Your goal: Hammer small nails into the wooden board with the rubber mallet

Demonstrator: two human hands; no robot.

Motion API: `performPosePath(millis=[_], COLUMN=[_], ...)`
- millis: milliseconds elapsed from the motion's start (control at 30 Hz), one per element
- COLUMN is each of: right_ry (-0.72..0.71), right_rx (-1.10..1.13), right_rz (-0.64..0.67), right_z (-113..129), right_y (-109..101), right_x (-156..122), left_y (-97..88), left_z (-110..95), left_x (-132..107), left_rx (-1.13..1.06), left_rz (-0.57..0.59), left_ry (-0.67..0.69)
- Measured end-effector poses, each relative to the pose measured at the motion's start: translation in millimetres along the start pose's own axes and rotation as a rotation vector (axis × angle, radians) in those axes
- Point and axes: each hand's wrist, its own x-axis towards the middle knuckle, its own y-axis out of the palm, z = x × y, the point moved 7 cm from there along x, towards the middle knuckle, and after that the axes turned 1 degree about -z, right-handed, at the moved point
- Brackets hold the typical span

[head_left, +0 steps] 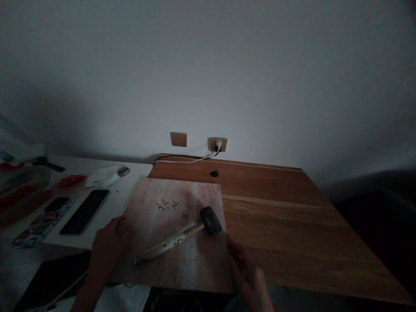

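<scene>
A flat wooden board [156, 234] lies across the seam of two tabletops. My left hand [110, 245] grips its left edge with curled fingers, and my right hand [247, 271] holds its lower right edge, some fingers in shadow. On the board rests a mallet with a black head [211, 221], its pale, worn handle [165, 245] slanting down to the left. Several small shiny metal pieces [165, 204] lie above the handle, too small to name exactly. Neither hand touches the mallet.
Left, on the white table [126, 190], lie a dark phone [85, 212], a patterned phone case [43, 222], white tissue [102, 176] and a clear bowl [22, 190]. A wooden tabletop [286, 234] extends right. Cords run to a wall socket [217, 144] behind.
</scene>
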Motion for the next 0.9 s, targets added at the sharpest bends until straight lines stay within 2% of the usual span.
performPosePath(millis=[200,300,400,500,567,633,700,800,867,900], right_ry=[0.035,0.054,0.104,0.154,0.187,0.200,0.163,0.098,0.104,0.086], right_rx=[-0.172,-0.235,-0.329,-0.429,-0.489,-0.561,-0.639,-0.663,-0.562,-0.519], right_rz=[-0.178,-0.231,-0.375,-0.464,-0.496,-0.528,-0.606,-0.701,-0.558,-0.469], right_z=[2,-2,-13,-28,-37,-37,-27,-3,5,10], right_y=[-38,-62,-93,-125,-145,-158,-161,-142,-112,-96], right_x=[0,-2,-9,-16,-21,-27,-34,-42,-35,-29], left_y=[5.9,17.5,34.8,51.6,60.6,67.6,69.6,64.3,64.2,66.6], left_z=[-25,-40,-55,-73,-86,-96,-104,-131,-163,-182], left_x=[-20,-32,-47,-63,-73,-76,-74,-72,-78,-84], left_rx=[0.001,-0.006,-0.022,-0.086,-0.139,-0.149,-0.107,-0.092,-0.154,-0.185], left_rz=[-0.005,-0.033,-0.049,-0.015,0.052,0.134,0.150,0.049,0.032,0.059], left_ry=[0.095,0.185,0.276,0.376,0.463,0.485,0.467,0.548,0.702,0.796])
